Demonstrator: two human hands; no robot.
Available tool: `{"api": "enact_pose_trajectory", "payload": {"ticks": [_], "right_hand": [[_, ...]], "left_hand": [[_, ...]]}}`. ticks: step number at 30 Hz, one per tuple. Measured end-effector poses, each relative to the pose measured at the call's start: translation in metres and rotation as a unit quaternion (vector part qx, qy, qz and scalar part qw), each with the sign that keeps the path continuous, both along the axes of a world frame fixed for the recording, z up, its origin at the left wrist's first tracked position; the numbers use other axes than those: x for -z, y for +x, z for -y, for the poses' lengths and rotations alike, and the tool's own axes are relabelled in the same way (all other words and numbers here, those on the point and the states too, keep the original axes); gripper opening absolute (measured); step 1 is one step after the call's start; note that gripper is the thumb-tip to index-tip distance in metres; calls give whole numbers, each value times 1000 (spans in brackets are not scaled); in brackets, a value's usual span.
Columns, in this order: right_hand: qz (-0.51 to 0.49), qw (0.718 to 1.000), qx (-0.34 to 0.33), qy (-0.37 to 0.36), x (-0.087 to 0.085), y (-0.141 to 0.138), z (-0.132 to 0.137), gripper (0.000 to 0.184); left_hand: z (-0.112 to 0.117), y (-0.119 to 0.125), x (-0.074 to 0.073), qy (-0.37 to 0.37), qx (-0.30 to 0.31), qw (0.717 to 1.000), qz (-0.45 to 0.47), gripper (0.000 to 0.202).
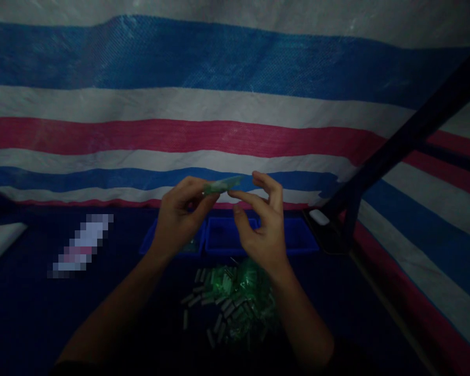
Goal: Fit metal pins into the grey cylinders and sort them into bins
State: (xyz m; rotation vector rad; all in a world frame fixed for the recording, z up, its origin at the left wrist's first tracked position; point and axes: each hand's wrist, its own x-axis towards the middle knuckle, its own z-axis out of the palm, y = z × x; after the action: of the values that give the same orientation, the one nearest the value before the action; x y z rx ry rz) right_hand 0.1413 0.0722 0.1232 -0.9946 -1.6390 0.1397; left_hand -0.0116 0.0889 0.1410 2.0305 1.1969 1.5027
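Pinch grip: left hand [180, 216] clasps a translucent green plastic piece [227, 184] at frame centre; right hand [264, 222] spread, its fingertip contact unclear. Best kept edge-held and level, above the short pale sticks [219, 322], lower centre.

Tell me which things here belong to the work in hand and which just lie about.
Likely part of the work:
green piece, pinched in the left hand; the right hand is open beside it
green-and-white pile below the hands
blue trays beyond the pile

Probably just lying about:
white oval thing at far right
blurred item at left
white slab, left edge
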Motion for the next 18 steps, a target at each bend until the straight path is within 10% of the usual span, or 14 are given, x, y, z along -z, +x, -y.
{"api": "enact_pose_trajectory", "payload": {"ticks": [5, 11, 18], "right_hand": [[43, 989, -100, -102, -5, 10, 1, 26], [81, 989, -65, -106, -17, 37, 4, 27], [64, 995, 9, -71, -30, 62, 16, 26]], "left_hand": [[13, -34, 26, 153, -88, 969, -170, 17], [29, -76, 66, 56, -156, 920, -355, 34], [115, -7, 90, -117, 174, 884, -418, 39]]}}
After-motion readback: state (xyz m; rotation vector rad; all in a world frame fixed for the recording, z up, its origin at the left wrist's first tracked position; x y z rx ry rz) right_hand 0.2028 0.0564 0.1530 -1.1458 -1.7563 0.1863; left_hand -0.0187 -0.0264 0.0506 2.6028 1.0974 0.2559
